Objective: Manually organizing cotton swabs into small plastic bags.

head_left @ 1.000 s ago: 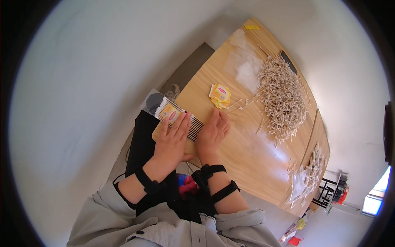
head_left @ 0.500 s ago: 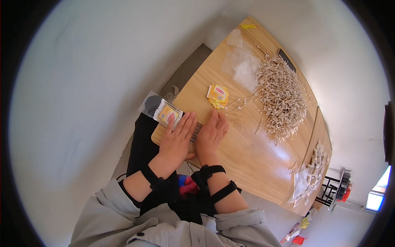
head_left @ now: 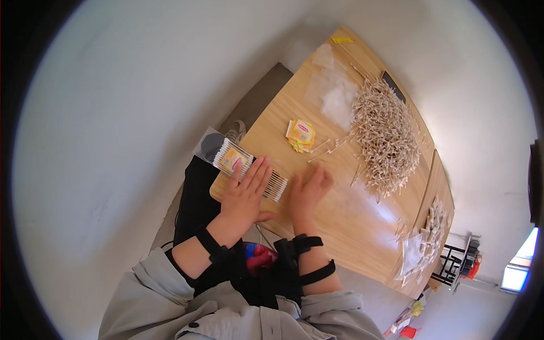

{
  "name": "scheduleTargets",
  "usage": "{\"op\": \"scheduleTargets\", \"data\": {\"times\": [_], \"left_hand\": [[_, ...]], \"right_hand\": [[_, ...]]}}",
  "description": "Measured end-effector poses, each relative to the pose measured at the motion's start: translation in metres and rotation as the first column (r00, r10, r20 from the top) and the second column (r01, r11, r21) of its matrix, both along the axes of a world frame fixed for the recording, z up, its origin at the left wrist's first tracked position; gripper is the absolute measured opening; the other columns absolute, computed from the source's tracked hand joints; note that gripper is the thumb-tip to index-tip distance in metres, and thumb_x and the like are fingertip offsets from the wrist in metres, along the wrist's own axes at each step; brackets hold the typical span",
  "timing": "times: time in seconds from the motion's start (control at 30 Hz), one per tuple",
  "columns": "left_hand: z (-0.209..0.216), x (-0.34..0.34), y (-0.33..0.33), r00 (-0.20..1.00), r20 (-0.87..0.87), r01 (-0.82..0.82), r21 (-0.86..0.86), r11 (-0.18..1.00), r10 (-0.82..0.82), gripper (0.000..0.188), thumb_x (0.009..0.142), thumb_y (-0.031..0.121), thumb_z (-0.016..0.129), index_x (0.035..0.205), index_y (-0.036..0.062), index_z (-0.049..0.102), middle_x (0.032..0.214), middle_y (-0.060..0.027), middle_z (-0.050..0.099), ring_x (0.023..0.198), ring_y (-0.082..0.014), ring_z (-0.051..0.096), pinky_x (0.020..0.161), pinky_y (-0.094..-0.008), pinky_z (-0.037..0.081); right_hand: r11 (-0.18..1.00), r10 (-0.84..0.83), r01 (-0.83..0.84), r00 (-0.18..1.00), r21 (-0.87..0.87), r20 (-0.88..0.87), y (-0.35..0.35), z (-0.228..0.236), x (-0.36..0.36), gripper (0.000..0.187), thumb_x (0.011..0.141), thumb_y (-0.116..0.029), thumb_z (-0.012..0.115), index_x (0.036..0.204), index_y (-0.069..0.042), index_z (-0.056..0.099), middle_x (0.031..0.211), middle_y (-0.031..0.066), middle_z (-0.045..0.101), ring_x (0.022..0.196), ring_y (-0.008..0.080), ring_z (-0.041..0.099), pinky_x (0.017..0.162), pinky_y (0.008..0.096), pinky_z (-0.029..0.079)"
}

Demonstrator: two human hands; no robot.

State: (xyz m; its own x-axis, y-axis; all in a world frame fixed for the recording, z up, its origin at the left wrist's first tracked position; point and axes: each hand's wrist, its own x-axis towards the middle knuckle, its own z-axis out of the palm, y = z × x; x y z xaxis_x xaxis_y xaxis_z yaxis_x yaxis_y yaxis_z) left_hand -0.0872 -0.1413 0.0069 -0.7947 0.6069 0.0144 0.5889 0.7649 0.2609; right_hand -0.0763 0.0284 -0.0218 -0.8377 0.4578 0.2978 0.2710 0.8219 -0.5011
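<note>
Handling a single-layer row of cotton swabs [head_left: 276, 186] near a rounded corner of the table [head_left: 340, 229]. The left hand [head_left: 242, 194] lies flat across the row, fingers extended; 1 yellow card [head_left: 231, 159] shows on the swabs beyond its fingertips, with a clear bag [head_left: 202, 140] at the far end. The right hand [head_left: 311, 190] — loosely curled, thumb apart, nothing visible within — stands just beside the near end, not touching. Light, even palm pressure should keep the sticks parallel; uneven pressure could fan or overlap them.
</note>
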Motion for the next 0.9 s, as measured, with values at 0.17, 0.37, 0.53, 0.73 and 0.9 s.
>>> {"op": "scheduleTargets", "data": {"times": [0.17, 0.37, 0.53, 0.73, 0.9], "left_hand": [[-0.001, 0.001, -0.004, 1.000, 0.007, -0.015, -0.050, 0.999, 0.016, 0.111, 0.064, 0.066, 0.066, 0.145, -0.0002, 0.028, 0.155, -0.0126, 0.021, 0.145, -0.0229, 0.014, 0.117, -0.0504, 0.000], [-0.001, -0.003, 0.000, 1.000, -0.004, 0.000, -0.080, 0.997, -0.001, 0.110, 0.063, 0.065, 0.067, 0.145, 0.0017, 0.030, 0.155, -0.0120, 0.021, 0.146, -0.0231, 0.012, 0.117, -0.0501, 0.000], [-0.003, -0.002, -0.002, 0.999, -0.051, -0.013, -0.107, 0.994, 0.008, 0.107, 0.063, 0.062, 0.068, 0.144, 0.0021, 0.031, 0.155, -0.0120, 0.022, 0.146, -0.0228, 0.013, 0.117, -0.0500, 0.001], [0.021, -0.025, -0.033, 0.978, -0.042, -0.187, 0.281, 0.941, 0.206, 0.085, 0.069, 0.036, 0.076, 0.137, -0.0007, 0.039, 0.148, -0.0205, 0.031, 0.141, -0.0331, 0.023, 0.114, -0.0494, 0.018], [-0.015, -0.069, -0.062, 0.713, 0.432, -0.675, 0.635, 0.375, 0.552, 0.060, 0.081, 0.024, 0.075, 0.127, -0.0023, 0.047, 0.122, -0.0186, 0.054, 0.105, -0.0242, 0.055, 0.092, -0.0347, 0.044]], "right_hand": [[0.982, -0.134, 0.152, 0.979, 0.114, -0.153, 0.017, 0.015, 0.000, 0.060, 0.080, -0.003, 0.060, 0.135, 0.001, 0.038, 0.130, 0.0241, 0.039, 0.123, 0.0415, 0.035, 0.104, 0.0495, 0.026], [0.992, 0.042, -0.041, 0.999, 0.120, 0.000, -0.039, 0.001, -0.019, 0.053, 0.084, -0.007, 0.054, 0.135, 0.000, 0.041, 0.128, 0.0191, 0.042, 0.124, 0.0362, 0.036, 0.105, 0.0469, 0.026], [0.984, 0.077, -0.075, 0.997, 0.161, -0.008, -0.047, 0.000, -0.021, 0.050, 0.083, -0.008, 0.055, 0.132, -0.001, 0.045, 0.127, 0.0148, 0.044, 0.123, 0.0326, 0.039, 0.105, 0.0455, 0.027], [0.981, 0.076, -0.073, 0.997, 0.178, -0.010, -0.047, -0.002, -0.024, 0.045, 0.086, -0.008, 0.049, 0.130, -0.001, 0.047, 0.125, 0.0145, 0.045, 0.123, 0.0326, 0.040, 0.106, 0.0454, 0.026], [0.984, 0.068, -0.071, 0.997, 0.165, 0.024, -0.048, 0.001, -0.025, 0.042, 0.087, -0.007, 0.045, 0.129, -0.003, 0.049, 0.124, 0.0146, 0.045, 0.123, 0.0327, 0.040, 0.108, 0.0461, 0.026]]}}
